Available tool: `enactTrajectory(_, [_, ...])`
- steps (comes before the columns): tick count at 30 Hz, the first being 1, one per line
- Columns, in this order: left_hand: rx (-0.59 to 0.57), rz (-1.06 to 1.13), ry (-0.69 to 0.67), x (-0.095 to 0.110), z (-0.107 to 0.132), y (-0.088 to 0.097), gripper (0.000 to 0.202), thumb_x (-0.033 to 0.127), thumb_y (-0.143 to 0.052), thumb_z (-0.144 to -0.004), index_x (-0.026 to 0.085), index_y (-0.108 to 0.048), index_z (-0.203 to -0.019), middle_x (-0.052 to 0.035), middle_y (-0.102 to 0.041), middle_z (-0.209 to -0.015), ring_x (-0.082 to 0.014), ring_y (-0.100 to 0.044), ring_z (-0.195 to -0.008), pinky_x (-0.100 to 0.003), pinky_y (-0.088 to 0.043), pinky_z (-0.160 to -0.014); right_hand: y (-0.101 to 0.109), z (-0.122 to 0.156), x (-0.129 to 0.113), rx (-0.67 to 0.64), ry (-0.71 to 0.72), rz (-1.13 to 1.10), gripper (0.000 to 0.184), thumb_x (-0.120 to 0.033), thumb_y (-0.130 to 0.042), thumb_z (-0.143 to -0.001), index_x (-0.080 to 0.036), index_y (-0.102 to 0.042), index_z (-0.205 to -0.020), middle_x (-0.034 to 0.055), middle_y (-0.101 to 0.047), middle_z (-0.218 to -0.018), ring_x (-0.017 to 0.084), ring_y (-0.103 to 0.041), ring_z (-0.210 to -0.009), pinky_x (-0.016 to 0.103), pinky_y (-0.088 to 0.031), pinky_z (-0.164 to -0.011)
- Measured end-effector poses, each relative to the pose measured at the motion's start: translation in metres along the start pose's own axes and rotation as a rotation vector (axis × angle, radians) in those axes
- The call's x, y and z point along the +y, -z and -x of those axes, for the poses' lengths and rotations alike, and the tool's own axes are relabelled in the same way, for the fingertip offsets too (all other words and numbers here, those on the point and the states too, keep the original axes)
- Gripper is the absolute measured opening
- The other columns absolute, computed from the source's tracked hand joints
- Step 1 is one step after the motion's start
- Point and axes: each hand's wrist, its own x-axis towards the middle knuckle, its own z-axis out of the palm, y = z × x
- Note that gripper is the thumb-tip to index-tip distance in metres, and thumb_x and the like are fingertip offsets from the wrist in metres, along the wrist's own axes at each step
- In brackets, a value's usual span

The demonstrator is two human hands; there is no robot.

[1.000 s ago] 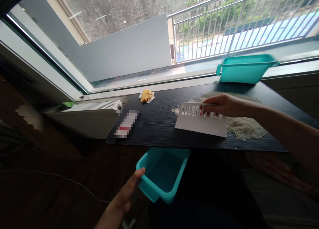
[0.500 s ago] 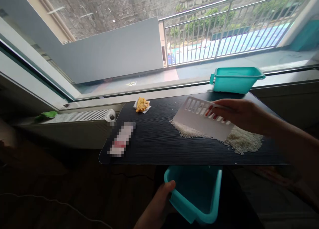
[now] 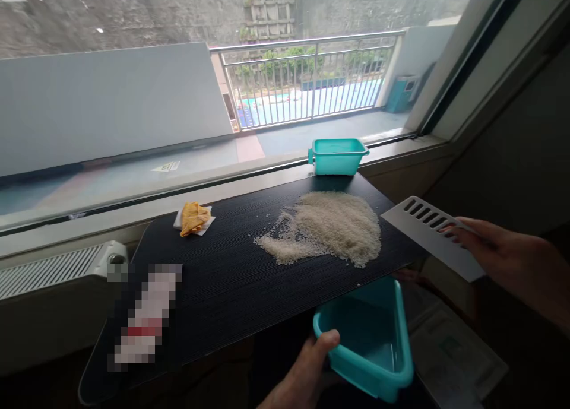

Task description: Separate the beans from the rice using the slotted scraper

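Note:
A turquoise plastic bin (image 3: pixel 369 370) is gripped at its left rim by my left hand (image 3: pixel 312 361), thumb over the edge. It sits just under the table's front edge, and no rice shows inside. My right hand (image 3: pixel 499 249) holds a thin white plastic sheet with a row of slots (image 3: pixel 427 231), fingers at the slotted edge. The slotted sheet is in the air beyond the table's right side, apart from the rice. White rice grains (image 3: pixel 338 222) lie spread in a heap on the dark table, with a thinner tail toward the left.
A second turquoise bin (image 3: pixel 338 162) stands at the table's far end by the window. A yellow cloth (image 3: pixel 195 218) rests on white paper at the left of the dark table (image 3: pixel 214 296). A blurred-out flat item (image 3: pixel 149 314) lies nearer. A radiator (image 3: pixel 57 272) is on the left.
My right hand has lifted the slotted sheet off the rice and moved it right, past the table's edge. The view has turned right. My left hand still holds the bin.

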Motion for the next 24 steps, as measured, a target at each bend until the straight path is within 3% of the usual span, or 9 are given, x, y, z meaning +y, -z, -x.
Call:
enactTrajectory(3, [-0.009,-0.126,-0.120,-0.013,-0.022,-0.015,0.098,0.055,-0.111,-0.063,0.021,-0.073,-0.147,-0.0244,-0.065,-0.163,-0.0579,-0.049,-0.159,-0.073,-0.043,-0.131,-0.012,-0.010,0.014,0.015,0.123,0.089,0.044,-0.059,-0.055,-0.101,-0.032,-0.088,-0.113,0.0163,-0.091,-0.116,0.042,-0.086,-0.098,0.051,-0.068,-0.079])
enactTrajectory(7, [0.000,-0.167,-0.097,-0.029,-0.044,-0.035,0.100,0.056,-0.111,-0.062,0.025,-0.072,-0.149,-0.0214,-0.060,-0.170,-0.0574,-0.045,-0.164,-0.073,-0.042,-0.133,-0.031,-0.027,0.023,-0.008,0.218,0.078,0.042,-0.049,-0.053,-0.104,-0.028,-0.088,-0.114,0.0180,-0.090,-0.116,0.042,-0.087,-0.104,0.050,-0.070,-0.087])
enactTrajectory(11, [0.027,-0.185,-0.080,-0.038,-0.048,-0.043,0.103,0.054,-0.113,-0.061,0.026,-0.071,-0.151,-0.0197,-0.056,-0.175,-0.0582,-0.043,-0.165,-0.074,-0.040,-0.134,-0.039,-0.027,0.028,-0.048,0.299,0.032,0.039,-0.044,-0.053,-0.106,-0.028,-0.087,-0.117,0.0163,-0.090,-0.121,0.039,-0.086,-0.109,0.050,-0.070,-0.094])
enactTrajectory(16, [0.042,-0.171,-0.127,-0.044,-0.044,-0.046,0.088,0.062,-0.103,-0.075,0.026,-0.073,-0.149,-0.0171,-0.050,-0.180,-0.0522,-0.050,-0.163,-0.067,-0.044,-0.134,-0.037,-0.006,0.027,-0.099,0.389,-0.071,0.041,-0.048,-0.050,-0.110,-0.031,-0.086,-0.120,0.0115,-0.091,-0.120,0.035,-0.086,-0.108,0.050,-0.070,-0.096])
enactTrajectory(21, [0.059,-0.113,-0.013,-0.036,-0.055,-0.049,0.105,0.066,-0.109,-0.060,0.025,-0.072,-0.149,-0.0172,-0.048,-0.182,-0.0538,-0.044,-0.166,-0.067,-0.041,-0.136,-0.032,0.010,0.020,-0.103,0.397,-0.176,0.038,-0.048,-0.051,-0.110,-0.037,-0.087,-0.115,0.0088,-0.091,-0.117,0.036,-0.087,-0.103,0.052,-0.072,-0.094])
enactTrajectory(24, [0.128,-0.044,0.135,-0.032,-0.067,-0.054,0.099,0.076,-0.092,-0.082,0.027,-0.061,-0.163,-0.0209,-0.060,-0.171,-0.0501,-0.047,-0.166,-0.069,-0.039,-0.137,-0.028,0.017,0.018,-0.083,0.417,-0.217,0.036,-0.047,-0.054,-0.110,-0.037,-0.088,-0.114,0.0085,-0.092,-0.111,0.035,-0.088,-0.098,0.048,-0.074,-0.089])
